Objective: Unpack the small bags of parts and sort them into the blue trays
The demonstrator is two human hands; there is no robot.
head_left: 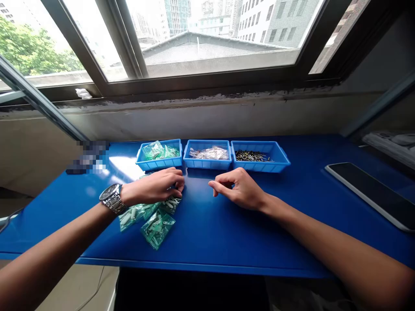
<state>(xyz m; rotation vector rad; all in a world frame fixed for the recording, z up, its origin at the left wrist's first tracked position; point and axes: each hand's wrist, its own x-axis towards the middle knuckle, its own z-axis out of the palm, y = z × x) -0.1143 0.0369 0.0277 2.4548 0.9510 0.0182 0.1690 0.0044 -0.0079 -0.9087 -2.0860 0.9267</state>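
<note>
My left hand, with a metal wristwatch on its wrist, hovers over or rests on a pile of small green plastic bags. Its fingers curl inward, and I cannot see what they hold, if anything. White and metal pieces show through the bags. To the right, my right hand is above the blue table, its thumb and index finger pinched together. Whatever may be between those fingertips is too small to make out. Both hands are in front of the blue bins.
Along the back stand three blue bins: a left bin of green bags, a middle bin of clear bags, and a right bin of loose screw-like metal pieces. A flat dark-screened device lies at right. Behind is a window.
</note>
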